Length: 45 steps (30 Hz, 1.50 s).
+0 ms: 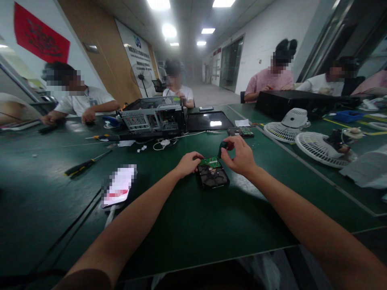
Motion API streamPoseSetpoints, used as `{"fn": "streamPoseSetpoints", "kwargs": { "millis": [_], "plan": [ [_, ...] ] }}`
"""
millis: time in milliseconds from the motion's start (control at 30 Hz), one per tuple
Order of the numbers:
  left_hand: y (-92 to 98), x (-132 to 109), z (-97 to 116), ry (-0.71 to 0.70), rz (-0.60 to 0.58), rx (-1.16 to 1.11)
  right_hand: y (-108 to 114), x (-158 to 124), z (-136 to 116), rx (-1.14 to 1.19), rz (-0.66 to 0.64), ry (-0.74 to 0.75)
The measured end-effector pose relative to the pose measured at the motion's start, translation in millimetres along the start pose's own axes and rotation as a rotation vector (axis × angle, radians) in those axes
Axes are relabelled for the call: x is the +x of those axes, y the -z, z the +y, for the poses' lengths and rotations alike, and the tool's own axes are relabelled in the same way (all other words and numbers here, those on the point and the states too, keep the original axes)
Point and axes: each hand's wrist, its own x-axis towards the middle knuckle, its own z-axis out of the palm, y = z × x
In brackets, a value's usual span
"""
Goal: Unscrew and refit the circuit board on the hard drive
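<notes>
A hard drive (213, 179) lies on the green table in front of me, its green circuit board (210, 162) facing up at the far end. My left hand (188, 164) grips the drive's far left edge with curled fingers. Above its far right corner, my right hand (240, 155) pinches a short dark green handle (222, 149) between thumb and fingers. The handle points down towards the drive; whether its lower end touches the drive I cannot tell.
An opened computer case (151, 121) stands across the table, near a dark flat panel (208, 121). Left are a screwdriver (80, 167) and a lit phone (119, 187) on a cable. Fan parts (320, 149) lie right, another circuit board (241, 132) ahead. Several people sit around the table.
</notes>
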Motion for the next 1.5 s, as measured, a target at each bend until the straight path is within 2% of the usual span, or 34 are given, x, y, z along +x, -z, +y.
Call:
{"fn": "streamPoseSetpoints", "kwargs": {
  "millis": [333,533,833,1133,1500],
  "plan": [
    [-0.2,-2.1,2.9,-0.019,0.003,-0.007,-1.7,-0.9,2.0,-0.043,0.028,-0.026],
    [-0.9,-2.3,3.2,-0.012,0.008,-0.009,-2.7,-3.0,1.4,0.026,-0.006,-0.004],
    [-1.9,0.0,-0.1,-0.028,0.013,0.002,-5.9,-1.5,2.1,0.074,0.050,0.004],
    [-2.6,1.6,-4.8,-0.061,0.016,0.000,-1.6,-0.2,2.3,0.022,0.067,0.027],
    [-2.4,1.0,-5.0,-0.067,0.018,-0.009,-0.2,-0.2,0.5,0.036,-0.002,0.002]
  ]
}}
